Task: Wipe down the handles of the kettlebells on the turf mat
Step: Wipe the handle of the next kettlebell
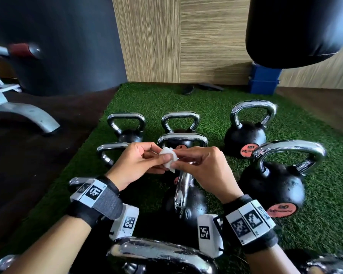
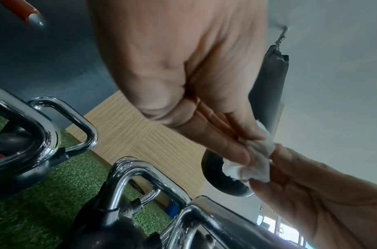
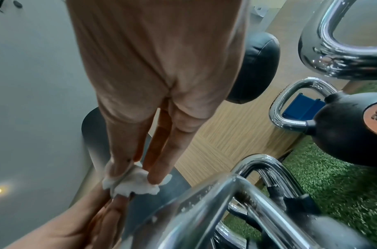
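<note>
A small crumpled white wipe (image 1: 168, 158) is held between both hands above the kettlebells. My left hand (image 1: 141, 163) pinches its left side with thumb and fingertips, and my right hand (image 1: 198, 165) pinches its right side. The left wrist view shows the wipe (image 2: 250, 159) squeezed between the fingertips of the two hands; the right wrist view shows the wipe (image 3: 134, 182) the same way. Just below the hands stands a black kettlebell (image 1: 186, 202) with a chrome handle (image 1: 181, 192). Several more chrome-handled kettlebells stand around on the green turf mat (image 1: 216, 107).
A hanging black punching bag (image 1: 297, 30) looms at the upper right, a blue box (image 1: 264, 80) beneath it by the wood-panel wall. A grey bench frame (image 1: 24, 113) stands on the dark floor to the left. A large chrome handle (image 1: 160, 256) sits right below the wrists.
</note>
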Tool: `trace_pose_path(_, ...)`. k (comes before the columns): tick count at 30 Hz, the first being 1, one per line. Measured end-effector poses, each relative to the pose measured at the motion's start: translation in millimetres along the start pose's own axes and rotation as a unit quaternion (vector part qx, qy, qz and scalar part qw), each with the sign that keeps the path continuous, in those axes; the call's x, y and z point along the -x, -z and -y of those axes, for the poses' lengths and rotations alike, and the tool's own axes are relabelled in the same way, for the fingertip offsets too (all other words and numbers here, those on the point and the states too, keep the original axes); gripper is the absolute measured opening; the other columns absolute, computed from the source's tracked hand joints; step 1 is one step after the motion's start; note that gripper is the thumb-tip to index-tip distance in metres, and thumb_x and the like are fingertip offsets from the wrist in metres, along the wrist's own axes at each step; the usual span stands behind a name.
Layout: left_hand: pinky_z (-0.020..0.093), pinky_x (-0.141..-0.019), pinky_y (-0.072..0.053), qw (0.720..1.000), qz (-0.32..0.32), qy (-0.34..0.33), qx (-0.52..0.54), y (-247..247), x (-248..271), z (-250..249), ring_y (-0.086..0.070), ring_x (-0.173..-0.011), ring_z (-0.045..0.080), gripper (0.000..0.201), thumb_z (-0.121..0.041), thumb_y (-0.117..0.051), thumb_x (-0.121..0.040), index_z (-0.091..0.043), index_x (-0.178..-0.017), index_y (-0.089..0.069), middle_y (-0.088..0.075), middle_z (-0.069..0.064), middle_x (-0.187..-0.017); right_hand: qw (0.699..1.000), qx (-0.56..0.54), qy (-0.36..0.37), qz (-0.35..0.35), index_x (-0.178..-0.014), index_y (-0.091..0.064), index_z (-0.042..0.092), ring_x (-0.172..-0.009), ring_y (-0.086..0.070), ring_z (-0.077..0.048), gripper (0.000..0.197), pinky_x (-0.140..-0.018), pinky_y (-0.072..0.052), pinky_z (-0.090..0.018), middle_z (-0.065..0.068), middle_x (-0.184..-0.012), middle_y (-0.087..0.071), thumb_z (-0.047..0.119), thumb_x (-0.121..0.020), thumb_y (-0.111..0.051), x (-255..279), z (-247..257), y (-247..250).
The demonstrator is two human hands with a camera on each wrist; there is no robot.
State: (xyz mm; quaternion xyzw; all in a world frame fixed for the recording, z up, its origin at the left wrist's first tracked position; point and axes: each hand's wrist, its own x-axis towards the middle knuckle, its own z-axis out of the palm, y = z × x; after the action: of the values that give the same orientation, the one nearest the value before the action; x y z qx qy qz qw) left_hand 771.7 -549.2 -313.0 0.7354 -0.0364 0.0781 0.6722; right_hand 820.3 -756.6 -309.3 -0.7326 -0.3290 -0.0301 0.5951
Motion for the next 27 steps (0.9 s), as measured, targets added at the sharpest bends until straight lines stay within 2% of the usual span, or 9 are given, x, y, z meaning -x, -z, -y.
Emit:
trace_pose_path(3,0.028,-0.07,-0.063,0.999,0.03,0.017,0.004,-1.9,0.2,-1.2,-0.077,-0.081,0.022,0.013,-0.023,-0.076,-0.081,-0.015,-0.09,-0.081,-0.079,0.014,-0.09,1.0,-0.007,-0.006,-0.011,-0.096,-0.081,0.02,-0.075,-0.075,-0.008,0.022,-0.069,-0.06,-0.023,0.009,-0.088,-0.079,0.024,-0.074,-0.086,-1.7,-9.2,0.1)
trace_pose_path(7,0.03,-0.085,-0.061,0.992,0.12,0.033,-0.037,3.1,0.3,4.4,-0.074,-0.105,0.028,0.023,-0.009,-0.071,-0.091,-0.01,-0.114,-0.075,-0.076,0.012,-0.113,0.999,-0.014,-0.025,-0.044,-0.093,-0.079,0.022,-0.075,-0.076,-0.016,0.02,-0.07,-0.063,-0.039,0.006,-0.087,-0.079,0.024,-0.075,-0.086,-2.6,-27.8,12.8)
trace_pose_path(11,0.037,-0.099,-0.057,0.968,0.085,0.081,-0.222,3.3,-1.9,30.5,-0.066,-0.12,0.019,0.059,0.017,-0.073,-0.08,-0.03,-0.115,-0.069,-0.073,-0.001,-0.125,0.978,-0.011,-0.11,-0.176,-0.089,-0.078,0.024,-0.074,-0.075,-0.015,0.018,-0.074,-0.063,-0.041,0.005,-0.082,-0.078,0.025,-0.072,-0.085,4.2,-62.6,35.8)
trace_pose_path(14,0.031,-0.115,-0.039,0.908,0.182,0.145,-0.348,-4.9,1.8,55.4,-0.037,-0.146,0.01,0.103,-0.002,-0.091,-0.067,-0.036,-0.15,-0.04,-0.042,-0.01,-0.158,0.959,0.005,-0.207,-0.194,-0.098,-0.079,0.023,-0.082,-0.074,-0.011,0.027,-0.084,-0.062,-0.041,0.007,-0.089,-0.078,0.016,-0.073,-0.085,9.1,-88.2,28.9)
trace_pose_path(16,0.021,-0.122,-0.024,0.877,0.276,0.115,-0.376,-17.1,2.6,68.5,-0.027,-0.15,0.001,0.13,-0.019,-0.101,-0.055,-0.028,-0.159,-0.025,-0.032,-0.015,-0.162,0.95,0.001,-0.244,-0.194,-0.1,-0.079,0.023,-0.086,-0.074,-0.009,0.027,-0.087,-0.061,-0.039,0.007,-0.094,-0.078,0.015,-0.074,-0.083,9.5,-99.9,18.1)
trace_pose_path(19,0.015,-0.122,-0.018,0.882,0.302,0.064,-0.355,-36.2,1.3,89.1,-0.023,-0.148,-0.006,0.136,-0.023,-0.103,-0.048,-0.027,-0.155,-0.02,-0.026,-0.02,-0.158,0.95,0.004,-0.26,-0.174,-0.102,-0.079,0.02,-0.092,-0.073,-0.011,0.025,-0.091,-0.059,-0.039,0.002,-0.099,-0.078,0.015,-0.077,-0.08,5.2,-109.5,0.8)
trace_pose_path(21,0.015,-0.124,-0.006,0.872,0.282,0.062,-0.396,-41.0,1.2,100.5,-0.007,-0.15,0.001,0.142,-0.03,-0.102,-0.053,-0.042,-0.151,0.0,-0.006,-0.02,-0.156,0.954,0.046,-0.256,-0.148,-0.105,-0.078,0.019,-0.096,-0.072,-0.013,0.026,-0.093,-0.058,-0.038,0.0,-0.104,-0.078,0.017,-0.079,-0.079,4.2,-113.4,-8.0)
trace_pose_path(23,0.0,-0.112,0.001,0.868,0.275,0.067,-0.408,-38.1,0.8,110.4,0.0,-0.142,-0.005,0.141,-0.033,-0.1,-0.057,-0.061,-0.132,0.016,0.003,-0.025,-0.149,0.955,0.078,-0.253,-0.133,-0.109,-0.077,0.017,-0.099,-0.071,-0.013,0.027,-0.095,-0.056,-0.036,-0.001,-0.107,-0.077,0.02,-0.082,-0.079,6.0,-117.5,-12.6)
trace_pose_path(27,-0.014,-0.095,0.0,0.875,0.277,0.067,-0.391,-34.3,0.4,112.2,-0.003,-0.124,-0.023,0.143,-0.035,-0.099,-0.058,-0.078,-0.112,0.027,0.02,-0.06,-0.128,0.956,0.047,-0.267,-0.117,-0.095,-0.077,0.018,-0.091,-0.071,-0.017,0.013,-0.09,-0.058,-0.04,0.002,-0.096,-0.075,0.014,-0.084,-0.078,4.6,-121.3,-18.6)
